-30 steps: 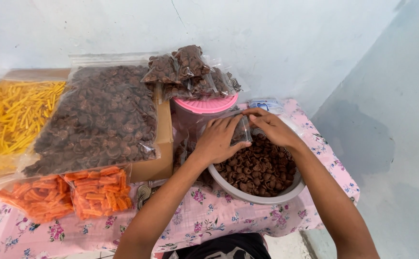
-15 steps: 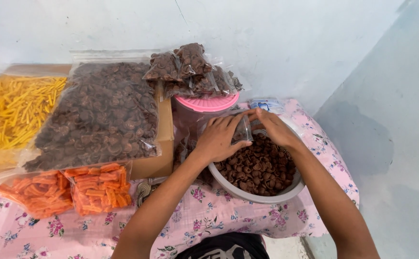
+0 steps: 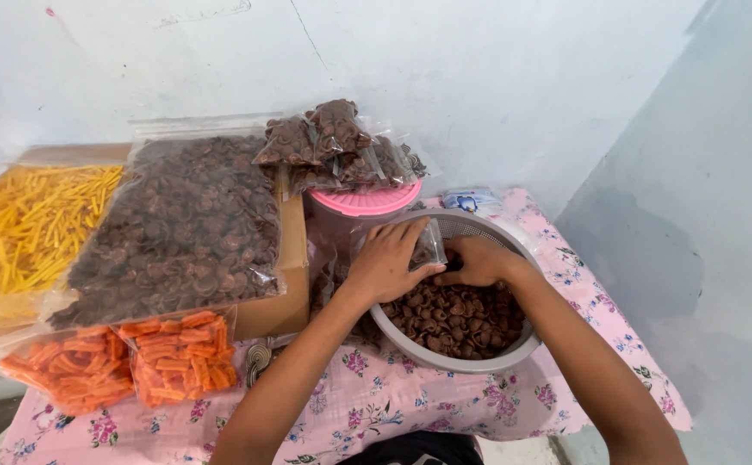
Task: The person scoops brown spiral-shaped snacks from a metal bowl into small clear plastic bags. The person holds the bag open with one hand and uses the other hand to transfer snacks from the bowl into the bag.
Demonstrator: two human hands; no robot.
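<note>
Bench point(image 3: 376, 405) under pink floral cloth carries a large clear bag of brown shell snacks point(image 3: 182, 228) and a grey plastic colander point(image 3: 471, 357) of the same. Step in hand, I judge: filling. Left hand point(image 3: 386, 263) pinches a small clear pouch point(image 3: 428, 250) over the colander; right hand point(image 3: 478, 261) is curled in the snacks, grip unclear. Next calls for a steady pouch mouth.

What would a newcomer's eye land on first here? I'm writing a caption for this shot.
Both hands, left hand and right hand, meet over a grey colander of brown shell snacks, at a small clear bag. Left of them lie a big bag of brown snacks and yellow sticks.
</note>
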